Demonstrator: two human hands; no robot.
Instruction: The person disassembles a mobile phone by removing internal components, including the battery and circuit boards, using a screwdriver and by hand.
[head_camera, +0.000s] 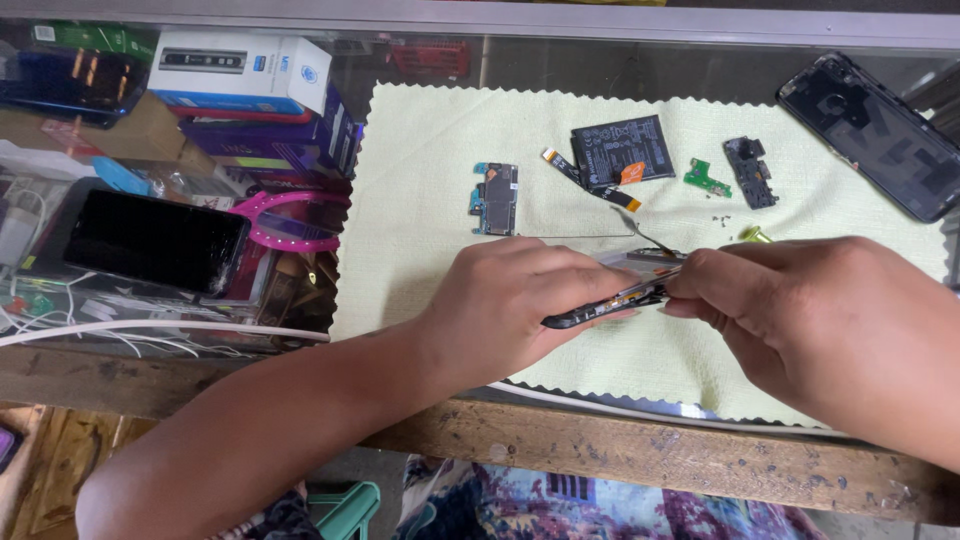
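Both hands met over a pale yellow-green cloth with zigzag-cut edges (420, 250) that lay spread on a glass-topped counter with a worn wooden front rail (640, 455). The left hand (510, 310) had its fingers curled closed around the near end of a thin black phone frame with exposed internals (600, 305), which was held tilted on its edge just above the cloth, near the cloth's middle. The right hand (800, 320) pinched the other end of the same frame, its thumb and forefinger pressed together at the frame's upper edge, where a slim metal tool tip (640, 232) stuck out towards the far side; how the tool was gripped could not be told. Further back on the cloth lay the loose parts: a small dark circuit board with blue edging (497, 198), a flat black rectangular battery (622, 150) with an orange-tipped ribbon cable (600, 185) beside it, a little green connector board (706, 179), a dark plastic bracket piece (751, 171) and a few tiny screws (722, 219). A black phone back cover (872, 135) rested at the cloth's far right corner. Left of the cloth, a dark phone with a cracked screen (155, 240) lay on the glass, with stacked white and blue cardboard boxes (245, 80) and a pink plastic ring (290, 222) visible near it.
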